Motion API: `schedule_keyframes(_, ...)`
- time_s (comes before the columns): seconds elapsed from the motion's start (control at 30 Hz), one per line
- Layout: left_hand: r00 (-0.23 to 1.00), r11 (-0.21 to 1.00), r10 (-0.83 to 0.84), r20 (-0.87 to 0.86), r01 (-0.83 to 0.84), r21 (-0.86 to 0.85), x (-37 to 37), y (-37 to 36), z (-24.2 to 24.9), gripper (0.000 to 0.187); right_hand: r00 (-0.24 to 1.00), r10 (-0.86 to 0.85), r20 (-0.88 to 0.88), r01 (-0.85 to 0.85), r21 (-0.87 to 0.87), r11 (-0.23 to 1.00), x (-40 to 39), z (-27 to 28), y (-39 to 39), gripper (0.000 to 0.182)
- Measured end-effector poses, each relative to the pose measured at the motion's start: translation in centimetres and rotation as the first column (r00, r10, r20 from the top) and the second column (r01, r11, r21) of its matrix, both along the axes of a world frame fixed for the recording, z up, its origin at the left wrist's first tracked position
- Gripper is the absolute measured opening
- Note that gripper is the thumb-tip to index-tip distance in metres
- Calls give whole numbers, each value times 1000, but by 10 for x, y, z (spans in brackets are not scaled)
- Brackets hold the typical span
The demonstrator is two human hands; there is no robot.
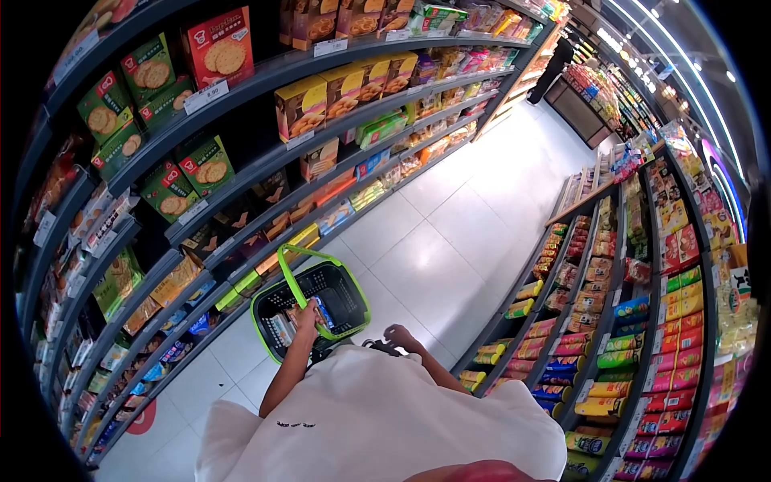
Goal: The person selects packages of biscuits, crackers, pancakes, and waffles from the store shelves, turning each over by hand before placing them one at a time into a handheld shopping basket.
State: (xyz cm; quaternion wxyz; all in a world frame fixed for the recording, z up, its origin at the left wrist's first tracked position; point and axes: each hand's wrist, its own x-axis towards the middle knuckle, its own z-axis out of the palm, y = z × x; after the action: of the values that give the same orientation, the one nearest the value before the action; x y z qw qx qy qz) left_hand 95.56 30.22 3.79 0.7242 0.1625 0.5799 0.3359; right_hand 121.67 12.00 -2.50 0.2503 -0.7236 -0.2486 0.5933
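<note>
Overhead, two long shelving units flank the aisle, one on the left (265,76) and one on the right (594,321). One display bin (580,108) stands at the far end, with one person in dark clothing (554,68) beside it. One green-rimmed basket (347,283) is by the lower shelves of the left unit. Near an upper shelf's front edge are one red box (219,46) and four green boxes (150,68); the next shelf down carries two more green boxes and a row of four yellow boxes (303,107). The left hand (306,316) has its fingers clamped on the basket's one handle (291,277), toward the near rim. The right hand (401,336), fingers bent, is apart from the basket, nearest its right rim; whether the fingertips meet I cannot tell. At least two packages (281,328) lie inside the basket, toward its near left corner and under the left hand.
</note>
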Motion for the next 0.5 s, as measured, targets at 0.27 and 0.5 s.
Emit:
schedule_keyframes(0.27,965,999,38,258,-28,-42,-14,-1,-5,33,960,242,143,-262,137,955,-54,49,46,52)
schedule_keyframes(0.5,910,959,-263,321,282,-14,-8,-2,26,19,824,422,378,-563,635,529,-131,60,99,60)
